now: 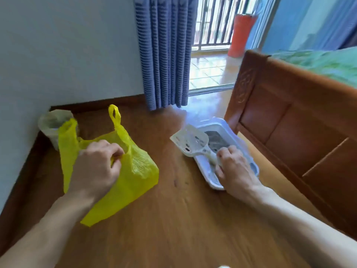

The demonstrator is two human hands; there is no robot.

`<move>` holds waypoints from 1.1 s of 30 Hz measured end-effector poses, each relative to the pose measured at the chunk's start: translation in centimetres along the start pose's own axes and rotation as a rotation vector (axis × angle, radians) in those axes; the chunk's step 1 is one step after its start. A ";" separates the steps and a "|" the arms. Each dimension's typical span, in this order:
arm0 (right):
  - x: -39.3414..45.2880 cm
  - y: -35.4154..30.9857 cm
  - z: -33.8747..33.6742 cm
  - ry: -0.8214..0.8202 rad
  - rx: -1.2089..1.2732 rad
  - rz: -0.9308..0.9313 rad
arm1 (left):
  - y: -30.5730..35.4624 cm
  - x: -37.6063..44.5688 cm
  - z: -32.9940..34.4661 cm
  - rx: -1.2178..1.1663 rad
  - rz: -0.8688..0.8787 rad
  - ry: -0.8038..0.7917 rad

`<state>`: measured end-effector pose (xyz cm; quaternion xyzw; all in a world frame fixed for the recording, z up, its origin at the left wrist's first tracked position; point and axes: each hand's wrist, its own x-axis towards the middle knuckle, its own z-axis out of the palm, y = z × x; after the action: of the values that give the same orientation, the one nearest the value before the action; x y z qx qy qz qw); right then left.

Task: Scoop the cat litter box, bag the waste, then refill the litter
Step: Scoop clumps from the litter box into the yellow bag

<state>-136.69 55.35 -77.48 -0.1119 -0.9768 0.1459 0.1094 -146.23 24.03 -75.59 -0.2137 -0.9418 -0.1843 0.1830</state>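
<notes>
- The left hand (96, 167) pinches the rim of the yellow bag (135, 165), fingers curled into the plastic near its mouth; the bag lies slack on the wooden floor (183, 219) with one handle loop standing up.
- The right hand (233, 167) is clamped on the handle of the white scoop (190, 142), fingers wrapped round it.
- The scoop's slotted head is lifted over the near-left edge of the litter box (210, 182), reaching toward the bag side. I cannot tell whether it carries any clumps.
- The litter box sits on the floor just beside the foot of the wooden bed frame (289, 122); grey litter shows in its middle.
- A second, pale bag (52, 126), standing open against the wall behind the yellow one, may be the fresh litter, though its contents are unclear.
- Step in hand, as I judge it: scooping and bagging, with the refill not yet begun.
- The next move calls for the left hand to lift and spread the bag's mouth wide, since it looks nearly flat, and for the right to carry the scoop level across the gap so nothing spills on the floor.
</notes>
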 end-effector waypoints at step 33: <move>7.8 23.0 7.3 -0.100 0.230 0.123 | 10.7 11.3 19.2 -0.160 0.020 -0.092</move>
<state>-141.58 76.82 -89.97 -0.1509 -0.9492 0.2688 0.0635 -155.80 44.96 -84.56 -0.2450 -0.9293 -0.2471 0.1236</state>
